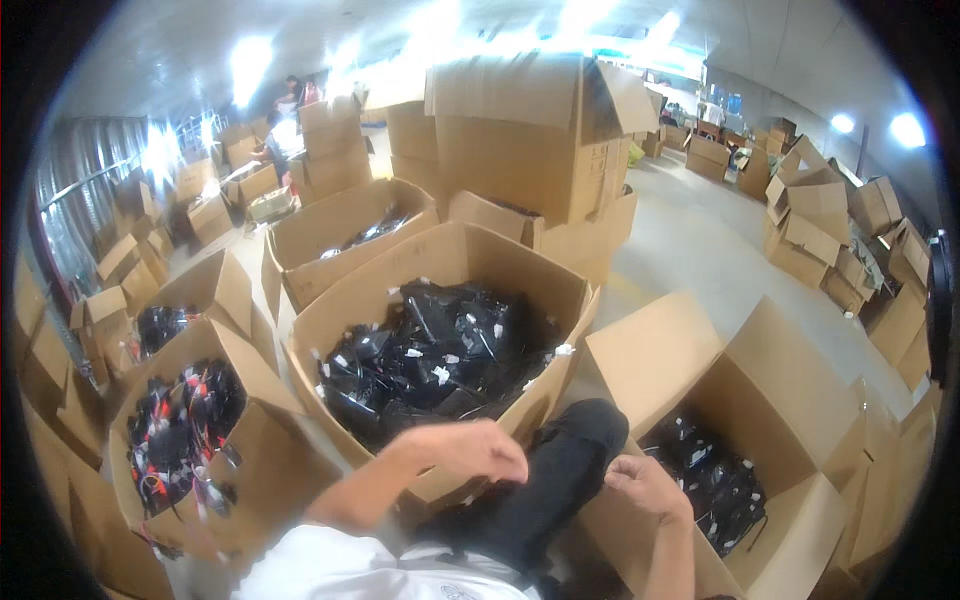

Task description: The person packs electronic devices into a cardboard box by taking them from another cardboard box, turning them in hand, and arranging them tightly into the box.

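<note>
With the left hand (475, 448) loosely curled and empty over the near rim of the centre carton (345, 300) of black bagged parts (440, 350), and the right hand (645, 483) curled at the knee (580, 435), holding nothing visible, leaning could buckle the rim.

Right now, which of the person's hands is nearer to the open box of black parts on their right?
The right hand: it sits at the near-left edge of that open box. The left hand is farther off, across the raised knee, by the big middle box.
</note>
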Tool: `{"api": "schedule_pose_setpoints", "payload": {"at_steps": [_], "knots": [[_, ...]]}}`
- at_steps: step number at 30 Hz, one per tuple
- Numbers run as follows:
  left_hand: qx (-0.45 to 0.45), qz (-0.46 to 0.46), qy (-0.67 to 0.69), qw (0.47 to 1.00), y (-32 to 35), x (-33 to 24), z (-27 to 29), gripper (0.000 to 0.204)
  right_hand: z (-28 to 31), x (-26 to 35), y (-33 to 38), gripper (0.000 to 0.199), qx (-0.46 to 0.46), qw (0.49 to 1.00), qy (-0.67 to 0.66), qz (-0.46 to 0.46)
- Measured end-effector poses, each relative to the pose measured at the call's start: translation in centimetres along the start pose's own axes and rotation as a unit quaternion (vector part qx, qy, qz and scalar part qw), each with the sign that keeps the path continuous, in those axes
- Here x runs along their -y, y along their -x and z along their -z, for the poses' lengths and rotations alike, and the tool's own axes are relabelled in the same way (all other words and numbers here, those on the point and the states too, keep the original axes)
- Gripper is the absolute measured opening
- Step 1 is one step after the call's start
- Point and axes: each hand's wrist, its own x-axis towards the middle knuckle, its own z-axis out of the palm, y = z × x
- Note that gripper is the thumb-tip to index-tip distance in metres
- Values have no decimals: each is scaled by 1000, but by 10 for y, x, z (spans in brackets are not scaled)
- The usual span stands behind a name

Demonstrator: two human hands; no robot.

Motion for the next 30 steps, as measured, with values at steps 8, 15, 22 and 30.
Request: {"api": "schedule_pose_setpoints", "payload": {"at_steps": [8, 15, 22, 30], "knots": [[-312, 88, -78, 943, 43, -3, 144, 20, 51, 51, 16, 24, 130, 968, 210, -49], [-341, 185, -198, 900, 24, 142, 207, 50, 115, -1, 77, 20, -116, 958, 202, -169], [-152, 139, -582, 787, -38, 235, 195, 46, 106, -85, 77, 22, -67, 954, 161, -245], [-166, 183, -617, 747, -52, 205, 242, 15, 106, -87, 64, 23, -126, 963, 125, -201]]}}
